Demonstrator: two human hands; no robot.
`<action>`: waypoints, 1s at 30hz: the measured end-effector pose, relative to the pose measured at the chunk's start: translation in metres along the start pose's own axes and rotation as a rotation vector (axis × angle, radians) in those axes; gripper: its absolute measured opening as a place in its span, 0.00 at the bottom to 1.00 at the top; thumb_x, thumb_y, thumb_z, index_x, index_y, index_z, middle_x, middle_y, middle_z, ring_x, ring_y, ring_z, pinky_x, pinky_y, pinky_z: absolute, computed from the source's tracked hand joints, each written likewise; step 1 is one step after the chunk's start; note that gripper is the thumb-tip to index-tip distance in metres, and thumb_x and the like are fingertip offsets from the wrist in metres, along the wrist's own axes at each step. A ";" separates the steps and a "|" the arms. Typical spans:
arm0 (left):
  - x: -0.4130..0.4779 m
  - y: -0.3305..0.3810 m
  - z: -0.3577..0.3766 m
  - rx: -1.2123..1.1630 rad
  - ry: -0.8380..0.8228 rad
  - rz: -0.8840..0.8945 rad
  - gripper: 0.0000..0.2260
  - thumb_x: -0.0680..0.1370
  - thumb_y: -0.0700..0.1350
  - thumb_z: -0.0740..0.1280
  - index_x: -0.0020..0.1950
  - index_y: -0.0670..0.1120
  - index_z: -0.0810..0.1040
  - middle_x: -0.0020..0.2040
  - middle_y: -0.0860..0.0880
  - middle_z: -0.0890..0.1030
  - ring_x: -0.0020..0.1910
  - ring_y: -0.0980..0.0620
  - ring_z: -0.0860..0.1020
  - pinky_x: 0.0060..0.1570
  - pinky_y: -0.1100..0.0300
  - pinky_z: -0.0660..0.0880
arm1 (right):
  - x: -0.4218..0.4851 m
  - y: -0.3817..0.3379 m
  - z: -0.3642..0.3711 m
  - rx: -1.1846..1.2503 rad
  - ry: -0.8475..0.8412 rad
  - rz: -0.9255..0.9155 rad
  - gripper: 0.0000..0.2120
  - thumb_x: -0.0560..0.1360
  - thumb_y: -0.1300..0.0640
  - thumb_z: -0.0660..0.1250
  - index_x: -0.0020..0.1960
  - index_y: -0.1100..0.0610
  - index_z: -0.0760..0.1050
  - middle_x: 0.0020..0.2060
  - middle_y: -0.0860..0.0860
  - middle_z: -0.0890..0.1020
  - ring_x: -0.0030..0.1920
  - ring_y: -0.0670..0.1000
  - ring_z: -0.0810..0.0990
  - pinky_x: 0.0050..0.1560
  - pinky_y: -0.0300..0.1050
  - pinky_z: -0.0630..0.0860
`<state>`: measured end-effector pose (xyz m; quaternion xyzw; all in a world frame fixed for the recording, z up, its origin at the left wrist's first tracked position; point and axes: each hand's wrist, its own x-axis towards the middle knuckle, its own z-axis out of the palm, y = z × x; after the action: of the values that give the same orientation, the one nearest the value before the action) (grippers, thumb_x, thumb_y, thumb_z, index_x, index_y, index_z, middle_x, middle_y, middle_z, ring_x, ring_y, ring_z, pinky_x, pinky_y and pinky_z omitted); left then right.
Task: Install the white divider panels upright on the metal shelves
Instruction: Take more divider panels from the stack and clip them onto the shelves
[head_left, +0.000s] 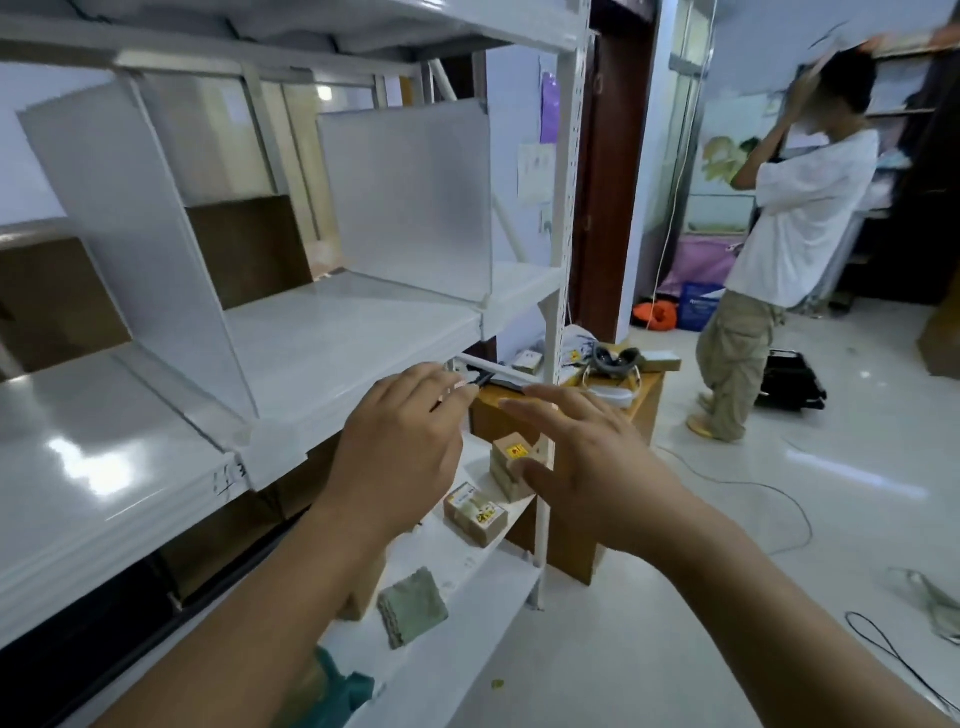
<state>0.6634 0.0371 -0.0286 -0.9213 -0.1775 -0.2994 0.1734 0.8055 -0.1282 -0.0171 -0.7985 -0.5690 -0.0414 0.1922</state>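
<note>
Two white flat divider panels are already standing upright on the glossy white metal shelf (332, 338): the nearer panel (130, 228) is sitting at the left, and the farther panel (410, 202) is standing near the white perforated corner post (563, 208). Both panels are above and behind the hands, and no hand is touching them.

The left hand (400, 441) is reaching forward just under the front edge of this shelf, with the fingers curled together; its fingertips are lying close to a small dark object (480, 378), but it is not possible to tell if they are gripping it. The right hand (587, 457) is hanging beside it, open, with the fingers spread and holding nothing. The two hands are near each other but apart.

Under the hands, on the lower white shelf (467, 597), some small brown cardboard boxes (475, 512) and a folded green cloth (413, 605) are lying. At the right, a person in a white shirt (800, 218) is standing on the shiny floor (779, 519), well apart from the shelves.
</note>
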 end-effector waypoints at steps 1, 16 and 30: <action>0.012 0.004 0.006 0.001 -0.009 -0.020 0.19 0.81 0.47 0.73 0.72 0.47 0.82 0.69 0.47 0.83 0.70 0.46 0.79 0.70 0.49 0.77 | 0.009 0.012 0.000 0.002 0.000 -0.014 0.29 0.81 0.41 0.64 0.79 0.36 0.58 0.80 0.40 0.60 0.80 0.47 0.57 0.79 0.51 0.56; 0.138 -0.026 0.125 -0.023 0.093 -0.076 0.20 0.81 0.48 0.60 0.66 0.45 0.85 0.65 0.44 0.85 0.66 0.42 0.81 0.64 0.46 0.80 | 0.198 0.125 0.034 0.082 0.023 -0.146 0.26 0.81 0.44 0.66 0.78 0.40 0.65 0.76 0.42 0.69 0.75 0.47 0.66 0.74 0.51 0.66; 0.233 -0.066 0.181 0.276 0.148 0.221 0.14 0.84 0.42 0.64 0.67 0.45 0.85 0.75 0.42 0.78 0.78 0.39 0.72 0.82 0.42 0.57 | 0.357 0.185 0.046 0.273 0.025 -0.216 0.16 0.73 0.42 0.76 0.59 0.45 0.82 0.56 0.40 0.84 0.55 0.44 0.78 0.56 0.42 0.75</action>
<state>0.9005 0.2244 -0.0095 -0.8782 -0.1012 -0.3180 0.3426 1.0940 0.1554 -0.0056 -0.6987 -0.6495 0.0060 0.3001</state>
